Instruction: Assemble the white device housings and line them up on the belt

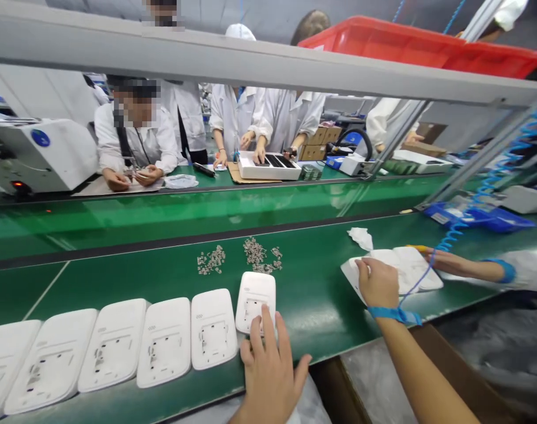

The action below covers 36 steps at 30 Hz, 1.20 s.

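A white plastic housing [256,288] with rounded corners and a recessed middle lies on the green bench. On its near part rest the fingertips of my left hand [271,359], its fingers spread. My right hand [380,282], a blue strap at its wrist, is closed at another white plastic housing [351,272] to the right; its fingers partly hide the grip. To the left, several similar white housings [213,330] stand in a row. Small metal parts lie beyond them in two piles, a smaller pile [212,260] and a larger pile [256,253].
A co-worker's hand [440,259] with a blue wristband is by more white housings [416,265] at right. Crumpled white paper [361,237], blue trays [480,217] and a coiled blue hose [484,182] are nearby. Overhead runs a grey beam [251,65] below a red bin [383,44].
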### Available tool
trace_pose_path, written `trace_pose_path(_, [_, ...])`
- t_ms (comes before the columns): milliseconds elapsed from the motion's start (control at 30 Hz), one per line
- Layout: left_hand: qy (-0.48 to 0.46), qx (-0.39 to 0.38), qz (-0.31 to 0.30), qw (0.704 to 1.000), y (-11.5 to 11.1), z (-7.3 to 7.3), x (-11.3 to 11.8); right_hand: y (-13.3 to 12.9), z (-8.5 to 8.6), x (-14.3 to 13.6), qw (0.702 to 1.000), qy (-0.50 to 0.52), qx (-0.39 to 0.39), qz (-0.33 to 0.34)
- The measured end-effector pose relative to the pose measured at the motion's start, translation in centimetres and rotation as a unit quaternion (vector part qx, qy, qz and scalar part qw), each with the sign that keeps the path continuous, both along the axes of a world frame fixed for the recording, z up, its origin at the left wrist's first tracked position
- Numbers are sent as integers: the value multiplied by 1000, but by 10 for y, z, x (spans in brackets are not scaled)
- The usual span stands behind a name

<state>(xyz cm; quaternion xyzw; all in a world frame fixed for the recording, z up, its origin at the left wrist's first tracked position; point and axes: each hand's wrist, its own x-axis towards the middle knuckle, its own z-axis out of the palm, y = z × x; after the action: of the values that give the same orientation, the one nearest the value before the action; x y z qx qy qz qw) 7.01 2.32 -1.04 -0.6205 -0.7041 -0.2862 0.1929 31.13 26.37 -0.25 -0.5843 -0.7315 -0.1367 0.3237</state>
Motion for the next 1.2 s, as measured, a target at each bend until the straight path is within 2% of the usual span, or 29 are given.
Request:
trace_pose_path(167, [-2, 33, -126, 992, 0, 8, 13, -27, -9, -16, 995, 88, -24, 26])
trace_pose_path(333, [3, -7, -212, 977, 2, 2, 30, -58, 4, -48, 985, 159, -27, 66])
trace_pose_path(433, [20, -32, -238, 970, 8, 2, 39, -80, 20, -63, 966, 233, -72, 86])
trace_pose_path(533, [46, -49, -271, 960, 22, 9, 50, -98, 39, -70, 944, 296, -106, 99])
trace_pose_path(633, [56, -88, -283, 953, 41, 13, 61, -105, 54, -70, 917, 345, -144, 141])
trace_pose_path(767, [55, -98, -259, 959, 50, 6, 72, -106, 63, -62, 892, 352, -208, 193])
trace_pose_path(933, [62, -40, -276, 958, 44, -5, 59, -106, 56, -52, 889, 340, -234, 197])
trace_pose_path(1100, [-3, -57, -316, 947, 43, 4, 29, -105, 53, -59, 869, 369, -247, 217])
trace_pose_path(1200, [-40, -53, -326, 943, 44, 9, 22, -107, 53, -66, 868, 373, -250, 212])
